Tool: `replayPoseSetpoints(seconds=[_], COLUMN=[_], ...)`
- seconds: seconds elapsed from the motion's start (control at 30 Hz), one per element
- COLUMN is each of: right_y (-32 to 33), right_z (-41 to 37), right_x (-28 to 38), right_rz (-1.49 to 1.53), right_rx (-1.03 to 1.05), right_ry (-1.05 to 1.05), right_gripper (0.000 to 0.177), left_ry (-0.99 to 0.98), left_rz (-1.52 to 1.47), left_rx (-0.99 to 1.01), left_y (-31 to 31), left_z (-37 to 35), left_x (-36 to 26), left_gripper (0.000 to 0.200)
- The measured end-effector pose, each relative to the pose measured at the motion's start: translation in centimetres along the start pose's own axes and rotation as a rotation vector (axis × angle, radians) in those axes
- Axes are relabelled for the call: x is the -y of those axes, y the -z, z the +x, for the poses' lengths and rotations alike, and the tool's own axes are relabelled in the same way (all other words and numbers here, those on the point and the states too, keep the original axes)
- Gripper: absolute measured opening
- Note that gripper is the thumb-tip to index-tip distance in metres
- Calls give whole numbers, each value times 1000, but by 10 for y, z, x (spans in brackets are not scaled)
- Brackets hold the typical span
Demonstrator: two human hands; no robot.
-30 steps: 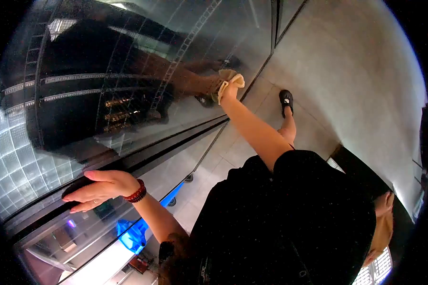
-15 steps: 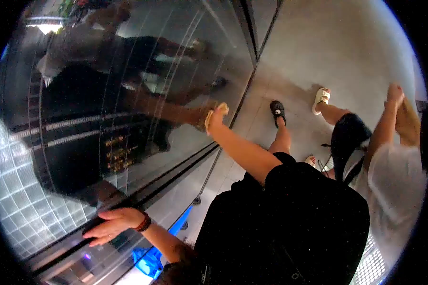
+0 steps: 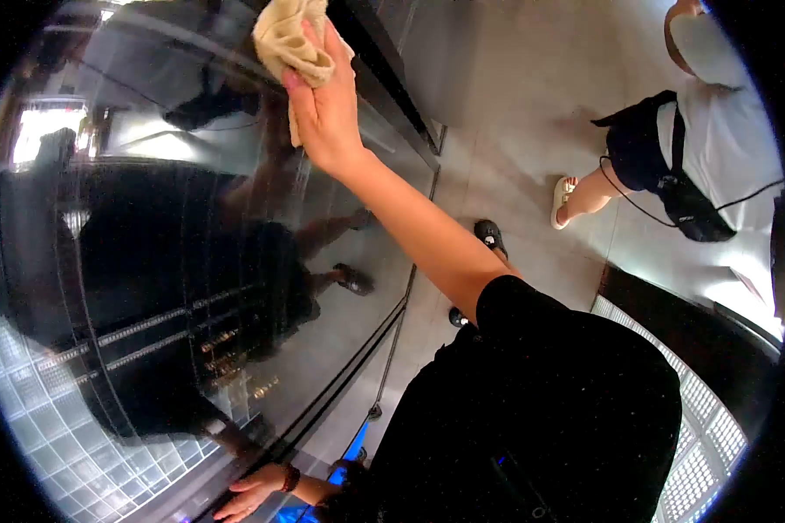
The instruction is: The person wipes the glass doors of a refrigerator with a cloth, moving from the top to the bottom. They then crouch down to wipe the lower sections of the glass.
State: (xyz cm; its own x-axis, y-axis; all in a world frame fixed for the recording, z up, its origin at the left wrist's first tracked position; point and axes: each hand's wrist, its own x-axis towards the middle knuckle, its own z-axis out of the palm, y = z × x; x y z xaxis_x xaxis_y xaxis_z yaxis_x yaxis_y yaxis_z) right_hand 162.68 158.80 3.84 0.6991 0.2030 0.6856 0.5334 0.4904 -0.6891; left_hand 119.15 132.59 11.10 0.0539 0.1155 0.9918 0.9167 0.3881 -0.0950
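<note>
My right hand (image 3: 324, 105) presses a beige cloth (image 3: 288, 39) flat against a tall dark glass panel (image 3: 174, 261), high up near the panel's dark frame. The arm is stretched out from my black sleeve. My left hand (image 3: 251, 497) rests with fingers spread on the dark rail at the panel's lower edge; a dark red bead bracelet (image 3: 290, 478) circles the wrist. The glass mirrors my arm, my body and my shoes.
Another person (image 3: 680, 148) in a white top, dark shorts and white sandals, with a black bag, walks on the grey tiled floor (image 3: 515, 105) at the upper right. A glass-block floor strip (image 3: 698, 453) lies at the lower right. Something blue (image 3: 353, 444) shows below the rail.
My right hand has swept the cloth up the glass, from low beside the floor to high near the frame. The view tilted, my left hand dropped to the bottom edge, and the other person moved away.
</note>
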Motion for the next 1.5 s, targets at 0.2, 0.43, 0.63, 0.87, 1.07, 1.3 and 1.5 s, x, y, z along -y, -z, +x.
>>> replayPoseSetpoints(seconds=[0.2, 0.43, 0.63, 0.87, 1.07, 1.3, 1.5], right_y=[2, 56, 28, -29, -30, 28, 22], right_z=[-51, -124, -51, 81, 58, -65, -108], right_x=[-86, -184, -105, 84, 104, -6, -80], right_rz=[182, 214, 273, 185, 183, 248, 159], right_rx=[-46, -60, -93, 64, 149, -4, 22], right_ry=[-467, -1061, -712, -250, 88, -499, -841], right_gripper=[31, 44, 32, 75, 72, 34, 35], left_ry=[4, -6, -23, -47, -49, -73, -77], left_rz=[11, 17, 36, 91, 82, 78, 100], left_rx=[-3, -11, -18, -64, -69, -74, -63], left_y=[0, 0, 2, 3, 2, 1, 1], left_z=[-4, -3, 4, 6, 4, 5, 4], left_x=[-17, -29, -16, -17, -11, -15, -14], left_gripper=[76, 76, 77, 71, 68, 68, 68])
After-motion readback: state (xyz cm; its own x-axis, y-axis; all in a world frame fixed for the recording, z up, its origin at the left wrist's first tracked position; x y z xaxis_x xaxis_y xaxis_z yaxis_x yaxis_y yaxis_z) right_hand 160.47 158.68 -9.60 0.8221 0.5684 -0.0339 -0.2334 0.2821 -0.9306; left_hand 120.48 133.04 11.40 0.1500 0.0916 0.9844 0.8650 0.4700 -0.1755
